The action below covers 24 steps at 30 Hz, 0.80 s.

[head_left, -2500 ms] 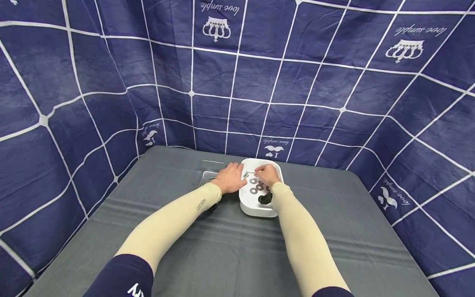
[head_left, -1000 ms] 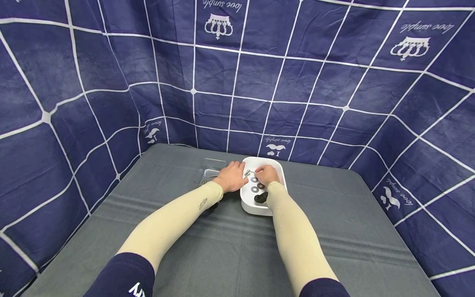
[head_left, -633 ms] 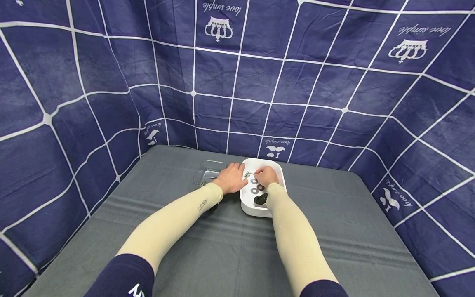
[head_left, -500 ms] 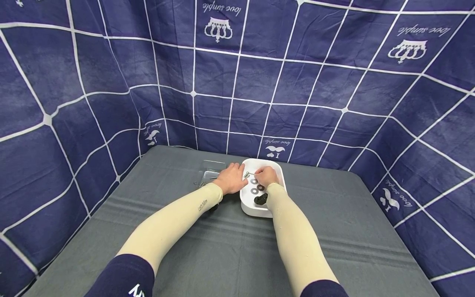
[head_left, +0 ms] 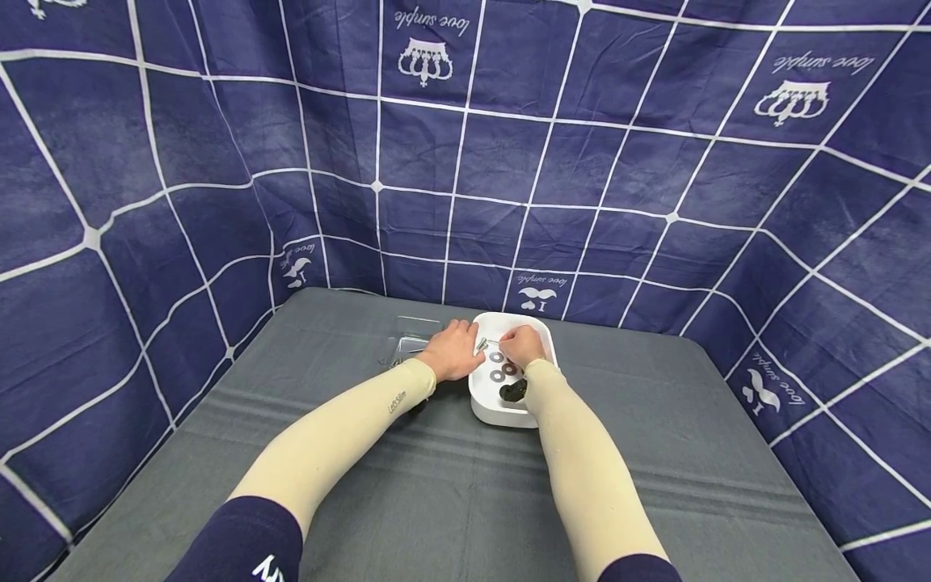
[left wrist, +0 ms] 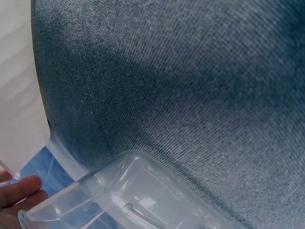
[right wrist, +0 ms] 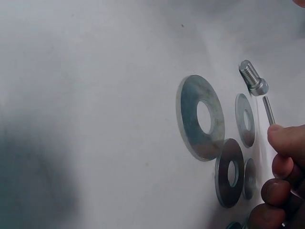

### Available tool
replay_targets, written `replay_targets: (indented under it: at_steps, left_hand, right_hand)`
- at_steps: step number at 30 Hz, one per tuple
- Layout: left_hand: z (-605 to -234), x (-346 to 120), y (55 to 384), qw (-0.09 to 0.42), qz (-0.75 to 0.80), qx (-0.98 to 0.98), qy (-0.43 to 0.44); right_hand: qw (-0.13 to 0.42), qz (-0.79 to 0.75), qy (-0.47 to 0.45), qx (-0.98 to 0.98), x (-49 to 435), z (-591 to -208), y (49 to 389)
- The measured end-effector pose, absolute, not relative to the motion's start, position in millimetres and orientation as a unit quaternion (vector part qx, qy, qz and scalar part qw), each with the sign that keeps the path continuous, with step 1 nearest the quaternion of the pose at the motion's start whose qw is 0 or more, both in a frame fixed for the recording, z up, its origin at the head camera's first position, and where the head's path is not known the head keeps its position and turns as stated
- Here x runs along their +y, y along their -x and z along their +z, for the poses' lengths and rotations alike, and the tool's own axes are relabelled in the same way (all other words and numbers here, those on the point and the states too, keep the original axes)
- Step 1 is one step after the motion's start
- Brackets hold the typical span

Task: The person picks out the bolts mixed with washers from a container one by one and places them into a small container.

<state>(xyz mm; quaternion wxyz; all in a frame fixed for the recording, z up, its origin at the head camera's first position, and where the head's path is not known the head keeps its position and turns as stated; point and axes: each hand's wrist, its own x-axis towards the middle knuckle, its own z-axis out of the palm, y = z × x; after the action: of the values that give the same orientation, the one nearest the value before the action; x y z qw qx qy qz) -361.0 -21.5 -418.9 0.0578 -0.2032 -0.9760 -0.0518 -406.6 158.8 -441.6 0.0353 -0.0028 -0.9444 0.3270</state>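
Observation:
In the head view, my left hand (head_left: 449, 352) lies against the left rim of a white tray (head_left: 502, 418), thumb over the edge. Its fingers look fairly straight; in the left wrist view some fingertips (left wrist: 21, 191) show beside the tray wall. Over the tray, my right hand (head_left: 524, 346) pinches a thin metal rod (right wrist: 269, 110) between thumb and finger, the rest of its fingers curled. The rod's free end is close to the head of a short silver bolt (right wrist: 254, 78) lying in the tray. Several flat washers (right wrist: 202, 143) lie nearer the hand.
A clear plastic box (left wrist: 143, 186) stands left of the tray, with a thin metal piece in it. Beyond it lies another clear plastic piece (head_left: 419, 318). Grey cloth (head_left: 436, 485) covers the table. A blue curtain (head_left: 465, 218) rises behind and on both sides.
The right wrist and forearm have shifted a little left over the tray since the oldest frame. The rod remains pinched near the bolt, and the left hand stays at the rim.

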Motion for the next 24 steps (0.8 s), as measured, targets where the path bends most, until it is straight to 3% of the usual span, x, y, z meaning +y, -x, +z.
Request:
replay_targets:
  at_steps: [24]
  left_hand:
    - [-411.9,-25.6,361.2,0.071,-0.013,-0.971,0.227]
  right_hand:
    - [0.066,0.326,-0.041,-0.942,160.5,-414.6,404.0]
